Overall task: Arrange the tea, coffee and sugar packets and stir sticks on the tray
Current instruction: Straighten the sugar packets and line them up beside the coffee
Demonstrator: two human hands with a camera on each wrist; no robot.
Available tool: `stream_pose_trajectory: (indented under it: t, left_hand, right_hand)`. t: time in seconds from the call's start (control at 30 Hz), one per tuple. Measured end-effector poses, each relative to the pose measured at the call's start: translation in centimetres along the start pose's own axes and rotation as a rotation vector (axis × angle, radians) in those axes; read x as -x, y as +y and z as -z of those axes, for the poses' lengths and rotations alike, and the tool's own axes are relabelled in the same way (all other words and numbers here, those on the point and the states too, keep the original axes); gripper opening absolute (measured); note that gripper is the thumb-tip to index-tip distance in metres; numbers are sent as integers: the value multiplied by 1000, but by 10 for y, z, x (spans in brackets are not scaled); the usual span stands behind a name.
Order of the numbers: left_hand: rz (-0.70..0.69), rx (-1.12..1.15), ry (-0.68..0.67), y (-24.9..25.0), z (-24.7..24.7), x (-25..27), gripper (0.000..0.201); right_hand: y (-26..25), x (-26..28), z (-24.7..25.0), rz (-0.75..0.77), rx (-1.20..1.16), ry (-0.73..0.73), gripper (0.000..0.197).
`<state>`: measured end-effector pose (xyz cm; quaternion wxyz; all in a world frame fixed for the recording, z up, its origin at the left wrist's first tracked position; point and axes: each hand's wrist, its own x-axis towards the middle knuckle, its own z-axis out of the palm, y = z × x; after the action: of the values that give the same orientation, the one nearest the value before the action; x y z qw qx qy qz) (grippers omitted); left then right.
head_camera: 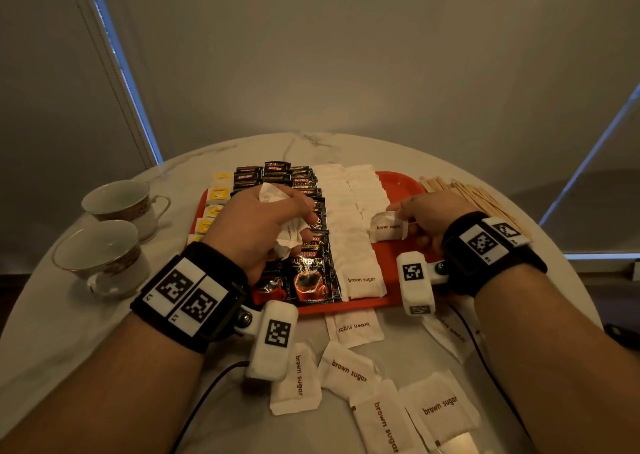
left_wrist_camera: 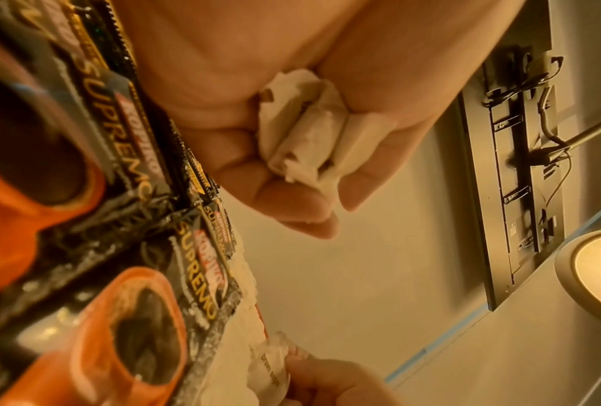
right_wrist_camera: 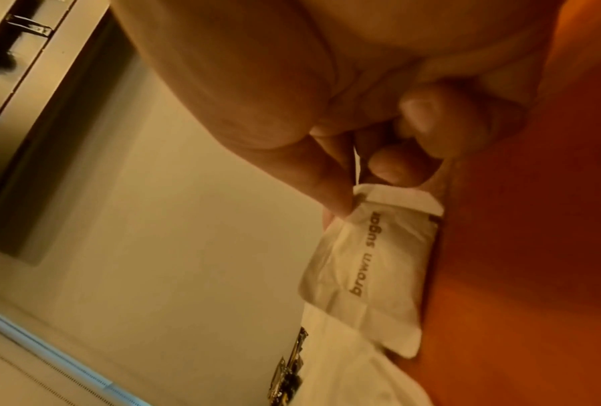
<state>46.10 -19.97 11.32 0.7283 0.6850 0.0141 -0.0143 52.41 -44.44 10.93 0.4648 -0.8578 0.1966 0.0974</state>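
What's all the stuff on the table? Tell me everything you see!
tray: one, red, middle of table.
coffee packets: many, black, two columns on tray.
tea packets: several, yellow, tray's left edge.
sugar packets on tray: many, white, rows right of coffee.
loose sugar packets: at least six, white, on table nearest the person.
stir sticks: a pile, pale wood, right of tray.
teacups: two, white with gold rims, left of tray.
table: one, white marble.
left hand: grips bunched sugar packets.
right hand: pinches one sugar packet over the tray.

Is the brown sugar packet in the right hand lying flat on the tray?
No. The right hand pinches the brown sugar packet by one end, tilted over the tray.
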Motion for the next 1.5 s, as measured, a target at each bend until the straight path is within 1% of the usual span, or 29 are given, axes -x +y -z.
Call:
stream_pose_trajectory:
  t: [0.13, 0.23, 0.33, 0.4, 0.5, 0.57, 0.67, 0.77, 0.87, 0.93, 1.0, 1.1, 1.17, 1.27, 1.37, 1.43, 1.47, 1.5]
  left_hand:
    - [8, 2, 2, 1, 1, 0, 8]
    - [2, 1, -4, 1, 1, 0, 10]
    - [1, 0, -4, 2, 1, 0, 10]
    - [4, 0, 0, 2, 1, 0, 9]
    - [10, -3, 5, 1, 0, 0, 6]
    - [8, -3, 7, 1, 0, 0, 6]
    - [4, -4, 0, 2, 0, 1, 7]
    - [4, -2, 8, 3, 1, 0, 7]
    - [4, 4, 21, 4, 1, 0, 5]
    - [2, 11, 22, 5, 1, 1, 5]
    - [3, 13, 20, 5, 2, 1, 6]
    - [7, 24, 20, 5, 2, 1, 7]
    - [10, 31, 18, 5, 2, 1, 8]
    - [12, 36, 15, 4, 3, -1, 10]
    - [35, 88, 0, 4, 3, -2, 18]
    - [69, 162, -31, 4, 2, -3, 26]
    - [80, 202, -43, 3, 1, -4, 29]
    - [83, 247, -52, 3, 1, -4, 32]
  right_hand:
    - [-2, 1, -3, 2, -16, -11, 22]
    - [-1, 0, -4, 48, -59, -9, 18]
    - [-3, 3, -4, 120, -139, 53, 14]
    - [-5, 9, -7, 136, -203, 63, 11]
    - [-7, 19, -15, 101, -336, -42, 14]
    - [-8, 23, -20, 73, -359, -103, 14]
    - [-8, 23, -21, 67, -363, -116, 14]
    - [-8, 21, -16, 113, -383, -68, 11]
    - [-9, 15, -8, 185, -414, 80, 11]
    - [-9, 10, -6, 197, -402, 124, 21]
    - [-9, 6, -8, 172, -419, 90, 33]
    - [-8, 7, -13, 143, -587, -45, 37]
    - [-8, 8, -14, 139, -637, -94, 38]
    - [-8, 5, -12, 149, -610, -80, 31]
    - [-10, 8, -10, 198, -541, -5, 11]
    - [-15, 14, -12, 312, -522, 43, 8]
    - [-19, 18, -15, 377, -503, 41, 7]
    - [-22, 23, -19, 437, -488, 8, 5]
